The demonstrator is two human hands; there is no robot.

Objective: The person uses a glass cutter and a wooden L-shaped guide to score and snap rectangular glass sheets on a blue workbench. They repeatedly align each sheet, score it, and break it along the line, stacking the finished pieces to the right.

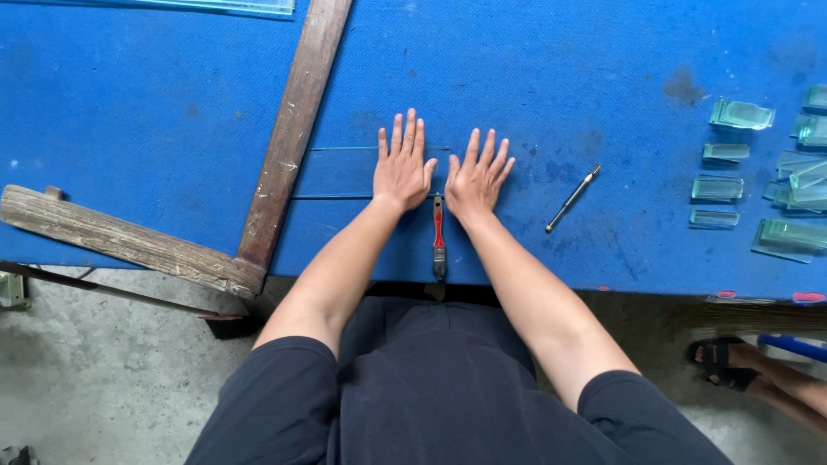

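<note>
My left hand [401, 164] lies flat, fingers spread, on a clear glass strip [336, 172] that rests on the blue felt table [155, 112]. My right hand [476, 175] lies flat beside it, fingers apart, near the strip's right end. Between my wrists sits a small tool with a red handle [438, 232], pointing toward the table's front edge. Neither hand grips anything.
A wooden T-square [289, 138] lies left of the strip, its crossbar [121, 241] at the table's front edge. A thin pen-like glass cutter [572, 199] lies to the right. Several stacks of cut glass pieces [741, 114] fill the far right. Another person's sandalled foot [719, 357] shows lower right.
</note>
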